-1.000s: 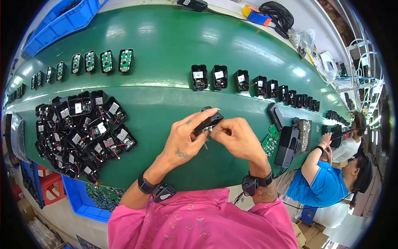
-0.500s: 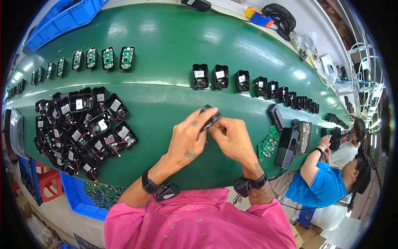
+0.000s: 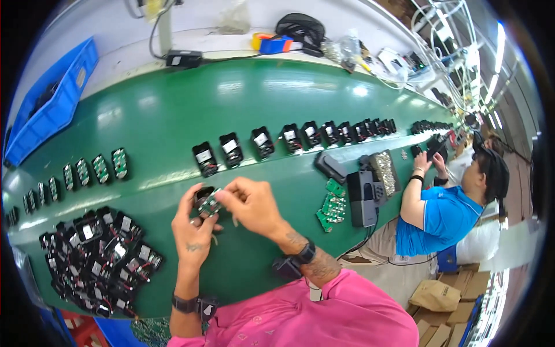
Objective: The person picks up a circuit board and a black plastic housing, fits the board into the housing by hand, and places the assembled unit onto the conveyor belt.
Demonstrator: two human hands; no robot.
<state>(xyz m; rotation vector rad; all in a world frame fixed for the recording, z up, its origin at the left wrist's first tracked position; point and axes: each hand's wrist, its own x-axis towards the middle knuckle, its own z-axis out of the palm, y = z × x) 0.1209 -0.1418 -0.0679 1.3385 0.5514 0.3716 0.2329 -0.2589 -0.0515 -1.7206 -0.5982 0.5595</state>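
Note:
Over the green table, my left hand (image 3: 193,234) is wrapped round a small black plastic housing (image 3: 201,193). A green circuit board (image 3: 208,205) sits tilted at its open face; whether it is fully inside I cannot tell. The thumb and fingers of my right hand (image 3: 252,203) pinch at the board's edge from the right. Just beyond my hands stands the near end of a row of black housings (image 3: 205,159) with pale square parts and thin wires. To the left lies a heap of similar housings (image 3: 95,263).
Housings with green boards (image 3: 119,163) line the left. Loose circuit boards (image 3: 331,209), a grey-black device (image 3: 361,199) and a tray of small metal parts (image 3: 383,172) lie right. A blue bin (image 3: 55,104) stands far left. A co-worker in blue (image 3: 442,214) works at the right.
My view has swung to the right, and the table's things shift left in it. The housing, seen edge-on before, now shows its open face and the green board.

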